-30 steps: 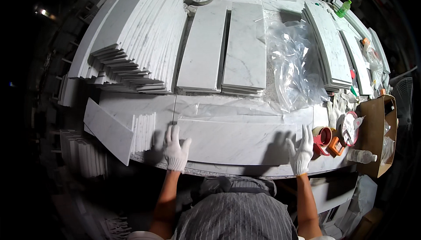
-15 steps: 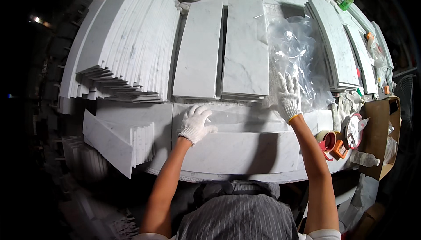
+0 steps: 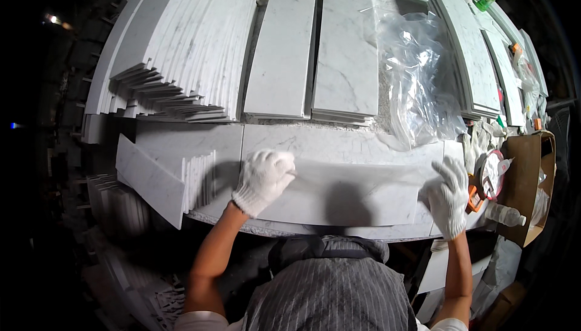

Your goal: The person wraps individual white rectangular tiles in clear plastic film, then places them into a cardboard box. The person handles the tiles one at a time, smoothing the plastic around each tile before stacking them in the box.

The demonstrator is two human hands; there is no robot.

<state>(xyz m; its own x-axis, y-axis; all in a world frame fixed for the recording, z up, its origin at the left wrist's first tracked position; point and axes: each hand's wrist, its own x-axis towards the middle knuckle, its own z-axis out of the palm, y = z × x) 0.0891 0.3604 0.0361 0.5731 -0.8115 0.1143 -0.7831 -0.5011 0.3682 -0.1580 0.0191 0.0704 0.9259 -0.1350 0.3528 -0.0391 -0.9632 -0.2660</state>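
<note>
Lying flat on the tabletop (image 3: 187, 138), the long white slab (image 3: 311, 201) rests on its whole bottom, so it should stay steady. The left hand (image 3: 264, 181) is curled over the slab's back left corner, too blurry to tell if it pinches anything, and the right hand (image 3: 449, 199) has its fingers spread just beside the slab's right end, seeming to hold nothing. Two stone piles (image 3: 281, 52) and crinkly clear plastic (image 3: 417, 77) sit behind the slab, maybe to be near but out of the way.
</note>
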